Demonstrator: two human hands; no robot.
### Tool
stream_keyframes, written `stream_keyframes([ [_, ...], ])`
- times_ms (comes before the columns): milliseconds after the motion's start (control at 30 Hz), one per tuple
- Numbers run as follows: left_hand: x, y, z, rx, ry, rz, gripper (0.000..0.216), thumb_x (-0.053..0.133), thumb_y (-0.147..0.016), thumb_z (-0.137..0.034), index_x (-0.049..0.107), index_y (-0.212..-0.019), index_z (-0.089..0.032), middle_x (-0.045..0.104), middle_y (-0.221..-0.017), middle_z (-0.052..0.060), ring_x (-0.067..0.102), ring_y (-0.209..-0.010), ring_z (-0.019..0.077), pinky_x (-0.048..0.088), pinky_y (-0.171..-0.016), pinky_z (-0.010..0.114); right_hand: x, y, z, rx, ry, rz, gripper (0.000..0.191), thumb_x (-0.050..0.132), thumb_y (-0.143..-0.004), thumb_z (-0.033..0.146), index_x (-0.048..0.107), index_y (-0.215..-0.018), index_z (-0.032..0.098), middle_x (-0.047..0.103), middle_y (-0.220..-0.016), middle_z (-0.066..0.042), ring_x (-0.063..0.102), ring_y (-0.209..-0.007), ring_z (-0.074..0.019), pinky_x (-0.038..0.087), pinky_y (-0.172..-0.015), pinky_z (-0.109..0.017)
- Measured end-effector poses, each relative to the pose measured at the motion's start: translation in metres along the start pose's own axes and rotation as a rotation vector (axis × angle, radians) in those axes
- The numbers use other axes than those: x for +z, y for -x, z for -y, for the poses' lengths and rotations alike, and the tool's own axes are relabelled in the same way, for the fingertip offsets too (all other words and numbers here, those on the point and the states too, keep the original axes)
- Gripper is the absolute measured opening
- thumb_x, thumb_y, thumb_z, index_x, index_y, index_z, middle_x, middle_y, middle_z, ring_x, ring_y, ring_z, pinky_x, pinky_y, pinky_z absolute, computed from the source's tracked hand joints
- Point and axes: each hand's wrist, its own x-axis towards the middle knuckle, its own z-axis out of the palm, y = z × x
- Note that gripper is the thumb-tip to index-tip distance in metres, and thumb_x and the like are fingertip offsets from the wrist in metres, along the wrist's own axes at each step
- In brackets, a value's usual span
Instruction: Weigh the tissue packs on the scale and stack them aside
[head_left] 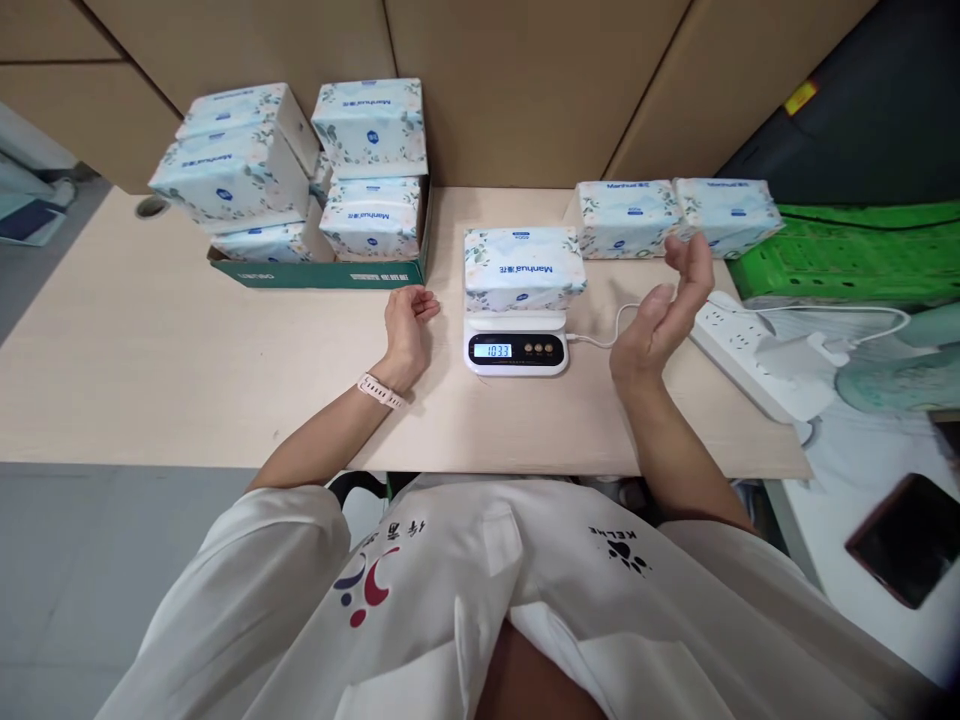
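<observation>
A tissue pack with a blue floral print lies on the white kitchen scale, whose lit display seems to read 103.3. Left of the scale, my left hand rests on the tabletop, its fingers loosely bent and holding nothing. It is near the front right corner of a green box filled with several more tissue packs. My right hand is raised to the right of the scale, open with thumb and fingers apart. From this view it overlaps the lower edge of two tissue packs standing side by side behind it.
A white cable runs from the scale toward a white power strip at the right. Behind that is a green crate. A dark phone lies at the lower right. Brown panels border the table's back; a tape roll sits far left.
</observation>
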Motion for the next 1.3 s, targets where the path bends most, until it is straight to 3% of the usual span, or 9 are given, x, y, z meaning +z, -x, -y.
stream_keyframes([
  [133, 0.001, 0.002, -0.003, -0.01, 0.001, -0.009, 0.008, 0.06, -0.088, -0.025, 0.062, -0.084, -0.019, 0.066, -0.085, 0.002, 0.063, -0.075, 0.0122, 0.055, -0.085, 0.028, 0.009, -0.002, -0.003, -0.124, -0.248, -0.193, 0.077, 0.015, -0.109, 0.064, 0.031, -0.174, 0.025, 0.056, -0.16, -0.018, 0.056, -0.148, -0.04, 0.039, -0.125, -0.073],
  [233, 0.0, 0.003, -0.004, -0.02, -0.016, -0.012, 0.009, 0.058, -0.087, -0.025, 0.063, -0.085, -0.018, 0.067, -0.086, 0.003, 0.065, -0.076, 0.0123, 0.056, -0.086, 0.028, 0.013, -0.003, -0.008, -0.169, -0.315, -0.267, 0.071, 0.025, -0.109, 0.064, 0.044, -0.164, 0.023, 0.063, -0.152, -0.017, 0.061, -0.141, -0.0362, 0.043, -0.123, -0.069],
  [500, 0.0, 0.005, -0.004, 0.001, -0.036, -0.022, 0.01, 0.057, -0.09, -0.024, 0.062, -0.085, -0.018, 0.069, -0.086, 0.003, 0.067, -0.076, 0.0128, 0.056, -0.087, 0.03, 0.01, 0.003, -0.004, -0.095, -0.351, -0.191, 0.066, 0.025, -0.111, 0.057, 0.044, -0.163, 0.022, 0.061, -0.155, -0.021, 0.058, -0.144, -0.0388, 0.04, -0.124, -0.07],
  [767, 0.001, 0.011, -0.006, 0.014, -0.014, -0.012, 0.013, 0.054, -0.094, -0.018, 0.063, -0.084, -0.018, 0.07, -0.086, 0.003, 0.068, -0.076, 0.0122, 0.057, -0.087, 0.029, 0.021, 0.014, -0.008, -0.129, -0.406, -0.172, 0.057, 0.028, -0.112, 0.056, 0.047, -0.159, 0.029, 0.069, -0.144, -0.013, 0.067, -0.135, -0.0317, 0.048, -0.12, -0.064],
  [1033, 0.0, 0.011, -0.003, 0.024, -0.022, 0.009, 0.011, 0.058, -0.095, -0.02, 0.063, -0.085, -0.019, 0.07, -0.087, 0.003, 0.068, -0.077, 0.0119, 0.056, -0.086, 0.028, 0.015, 0.017, -0.003, -0.069, -0.505, -0.119, 0.058, 0.029, -0.112, 0.058, 0.045, -0.161, 0.034, 0.065, -0.149, -0.015, 0.06, -0.142, -0.0374, 0.039, -0.127, -0.065],
  [1300, 0.002, 0.012, -0.006, -0.005, -0.025, -0.012, 0.009, 0.059, -0.093, -0.019, 0.063, -0.085, -0.018, 0.071, -0.085, 0.002, 0.067, -0.075, 0.0115, 0.056, -0.085, 0.027, 0.022, 0.018, -0.01, -0.12, -0.416, -0.131, 0.054, 0.028, -0.113, 0.051, 0.052, -0.158, 0.034, 0.073, -0.141, -0.008, 0.067, -0.135, -0.0308, 0.047, -0.118, -0.064],
])
